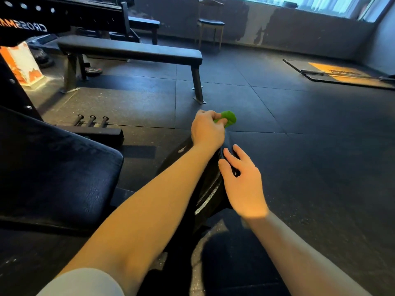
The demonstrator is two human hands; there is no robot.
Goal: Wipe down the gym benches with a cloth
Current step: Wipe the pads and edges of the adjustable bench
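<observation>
My left hand [206,129] grips a small green cloth [229,118], bunched between thumb and fingers, at the far end of a narrow black padded bench [210,189] that runs away from me under both arms. My right hand [241,178] rests on the pad's right edge, fingers spread and relaxed. A wider black bench pad [53,167] lies at the lower left. A long flat black bench [130,50] on metal legs stands across the room behind.
A black rack frame [64,16] with orange lettering fills the upper left, with three short pegs [92,120] on its base. A weight plate [93,71] lies under the long bench. A stool [210,24] stands by the far wall. A barbell on a platform [335,74] lies at right.
</observation>
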